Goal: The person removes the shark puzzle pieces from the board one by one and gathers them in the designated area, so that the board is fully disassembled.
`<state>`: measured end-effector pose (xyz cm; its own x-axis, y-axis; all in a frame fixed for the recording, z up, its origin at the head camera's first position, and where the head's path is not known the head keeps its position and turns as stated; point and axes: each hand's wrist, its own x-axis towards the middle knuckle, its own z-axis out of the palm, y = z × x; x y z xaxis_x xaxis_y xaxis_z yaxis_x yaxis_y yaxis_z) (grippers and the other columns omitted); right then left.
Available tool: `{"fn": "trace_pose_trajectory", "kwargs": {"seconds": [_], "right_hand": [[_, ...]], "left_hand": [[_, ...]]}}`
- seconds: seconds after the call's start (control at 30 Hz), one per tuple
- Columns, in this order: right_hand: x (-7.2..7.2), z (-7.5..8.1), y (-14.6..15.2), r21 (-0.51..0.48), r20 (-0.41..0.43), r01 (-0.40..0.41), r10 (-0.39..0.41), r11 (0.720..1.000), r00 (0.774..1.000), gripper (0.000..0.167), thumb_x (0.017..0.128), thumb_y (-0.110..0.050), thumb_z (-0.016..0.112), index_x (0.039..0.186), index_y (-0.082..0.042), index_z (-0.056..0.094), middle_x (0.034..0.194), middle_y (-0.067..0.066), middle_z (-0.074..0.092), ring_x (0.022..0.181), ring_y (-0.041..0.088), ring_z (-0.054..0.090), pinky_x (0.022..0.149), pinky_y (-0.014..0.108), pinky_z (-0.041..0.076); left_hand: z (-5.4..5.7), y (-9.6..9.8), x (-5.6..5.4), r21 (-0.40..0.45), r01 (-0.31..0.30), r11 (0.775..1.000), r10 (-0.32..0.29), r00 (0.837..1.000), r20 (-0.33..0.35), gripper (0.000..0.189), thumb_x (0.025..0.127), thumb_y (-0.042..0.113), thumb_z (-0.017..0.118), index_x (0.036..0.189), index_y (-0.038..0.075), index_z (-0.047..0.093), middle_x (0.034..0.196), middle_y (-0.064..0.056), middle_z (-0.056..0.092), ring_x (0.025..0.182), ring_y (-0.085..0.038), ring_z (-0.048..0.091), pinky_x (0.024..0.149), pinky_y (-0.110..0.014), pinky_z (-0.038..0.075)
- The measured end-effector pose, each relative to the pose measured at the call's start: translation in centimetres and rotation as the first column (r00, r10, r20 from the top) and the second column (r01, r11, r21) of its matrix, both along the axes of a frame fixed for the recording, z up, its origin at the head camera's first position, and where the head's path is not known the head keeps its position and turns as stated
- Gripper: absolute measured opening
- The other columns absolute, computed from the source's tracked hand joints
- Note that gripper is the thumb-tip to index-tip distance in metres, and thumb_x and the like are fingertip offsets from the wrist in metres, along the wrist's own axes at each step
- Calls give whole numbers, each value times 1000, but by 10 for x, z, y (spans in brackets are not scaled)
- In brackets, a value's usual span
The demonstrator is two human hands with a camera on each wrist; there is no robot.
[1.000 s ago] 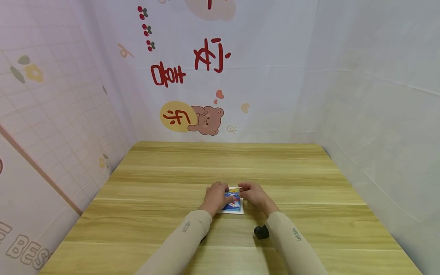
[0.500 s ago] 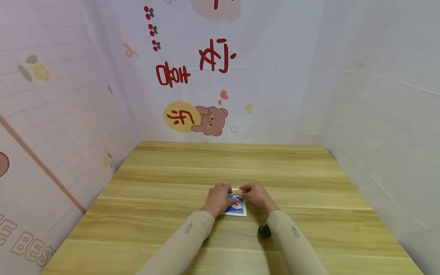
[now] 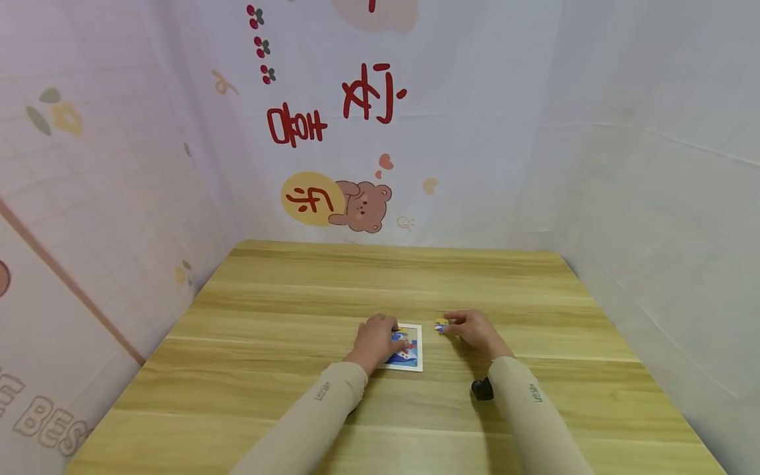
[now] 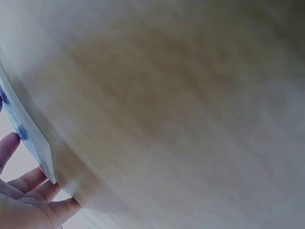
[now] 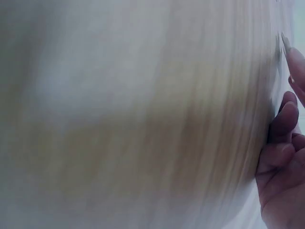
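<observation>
A small picture jigsaw puzzle (image 3: 406, 359) with a white frame lies flat near the middle of the table in the head view. My left hand (image 3: 374, 343) grips its left side, thumb across the picture. In the left wrist view, fingertips are right at the edge of the white frame (image 4: 43, 145). A bare tan patch shows at the puzzle's upper right. To the right of the frame, my right hand (image 3: 475, 328) pinches a yellow-and-blue puzzle piece (image 3: 441, 324) between thumb and fingers. In the right wrist view, the fingers (image 5: 281, 155) are partly cut off at the edge.
The wood-grain table (image 3: 297, 284) extends around both hands. A printed white cloth (image 3: 475, 132) hangs behind it and along both sides. A black object (image 3: 482, 389) sits beside the right sleeve, at the wrist.
My right hand has lifted a piece out of the puzzle's upper right and moved it rightward, off the frame. The left hand stays on the puzzle.
</observation>
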<state>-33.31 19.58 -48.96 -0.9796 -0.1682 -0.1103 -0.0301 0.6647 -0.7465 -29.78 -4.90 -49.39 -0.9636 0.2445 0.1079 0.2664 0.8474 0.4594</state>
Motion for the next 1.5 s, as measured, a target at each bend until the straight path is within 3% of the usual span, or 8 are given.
{"fn": "trace_pose_trajectory", "kwargs": {"seconds": [0.27,0.4,0.53,0.67,0.83,1.0,1.2,1.5], "right_hand": [[-6,-1,-8,101,-18,-21,23,995,1000,37,90,-18,73,126,-10,69,99,7,64,84,20,52,74,33,40],[-5,-1,-8,102,-13,-15,16,995,1000,41,89,-17,73,129,-9,67,104,10,64,88,23,53,78,37,43],[-3,-2,-6,92,-27,-15,17,996,999,43,91,-16,70,132,-6,63,117,16,64,102,29,58,90,45,45],[2,-3,-7,62,-57,-2,5,998,998,40,94,-14,66,132,-2,62,119,19,65,107,32,59,93,48,47],[9,4,-22,-49,-46,33,-35,998,998,38,95,-13,65,131,-2,62,102,10,66,91,24,60,79,39,49],[14,11,-47,-97,-33,19,-22,995,999,34,94,-11,68,127,-3,66,96,7,65,82,21,57,69,31,46],[21,10,-73,-130,2,29,-29,991,1000,29,92,-11,70,120,-3,70,102,9,67,88,21,58,77,35,49],[28,2,-92,-159,43,79,-74,984,996,28,90,-12,71,117,-3,72,106,10,68,94,23,60,87,43,48]], "left_hand": [[5,-1,3,9,6,1000,-6,999,32,32,89,35,76,104,9,66,109,-10,62,107,-31,56,95,-51,39],[3,0,2,-7,6,1000,-5,1000,30,32,89,36,75,104,10,65,110,-9,62,108,-30,56,95,-50,39],[2,0,-1,-31,6,1000,-5,999,46,36,89,40,74,107,10,65,115,-10,61,112,-31,54,100,-52,37],[4,-1,-1,-54,21,998,-18,998,61,43,87,44,74,110,9,64,117,-11,59,110,-31,54,100,-52,38],[3,-13,1,18,40,999,-40,998,41,46,88,38,76,116,5,63,116,-13,57,104,-30,55,96,-49,42],[2,-30,6,37,5,999,-5,1000,-4,46,87,36,77,118,4,65,119,-15,58,105,-32,58,93,-49,45],[3,-36,11,25,-16,1000,16,1000,1,50,88,38,75,124,4,65,129,-21,56,117,-39,55,100,-53,42],[1,-29,11,-35,-64,997,63,998,-29,43,88,42,75,118,11,70,115,-12,63,105,-34,59,88,-54,45]]}}
